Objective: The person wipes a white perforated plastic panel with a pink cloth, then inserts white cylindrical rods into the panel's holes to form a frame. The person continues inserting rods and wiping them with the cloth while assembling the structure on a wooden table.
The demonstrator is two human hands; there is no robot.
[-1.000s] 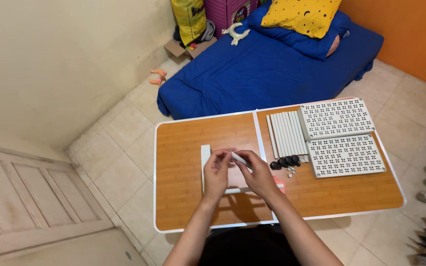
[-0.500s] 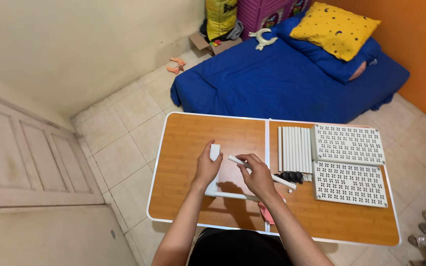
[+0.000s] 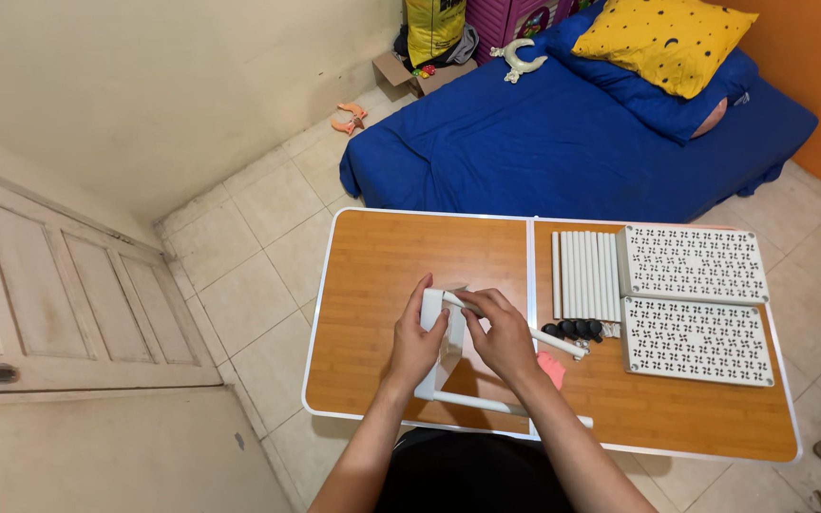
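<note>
- White panel [image 3: 450,328] is held on edge on the tabletop [image 3: 382,256] by the left hand [image 3: 416,344]; fingers are wrapped over its near face and top, so it is kept upright and steady.
- Right hand [image 3: 503,334] is closed around the near end of a white tube [image 3: 525,332]; the tube's tip is pressed against the panel's upper corner, the rest runs out to the right of that hand, low over the tabletop.
- Both hands meet at the panel, touching or nearly so; one braces, the other aligns, as judged from the grip.
- More white tubes [image 3: 467,403] already stick out from the panel's lower part, below the wrists toward the tabletop's near edge.
- Spare tubes [image 3: 586,274] are laid side by side in a row, right of and beyond the right hand, within reach.
- Black caps [image 3: 572,330] are clustered just past the held tube's far end.
- Two perforated white panels [image 3: 696,299] are laid flat further right, well apart from the hands.
- A small pink item [image 3: 552,368] lies just right of the right wrist; its kind cannot be told.
- Blue bed [image 3: 563,142] lies beyond the tabletop, far from both hands.
</note>
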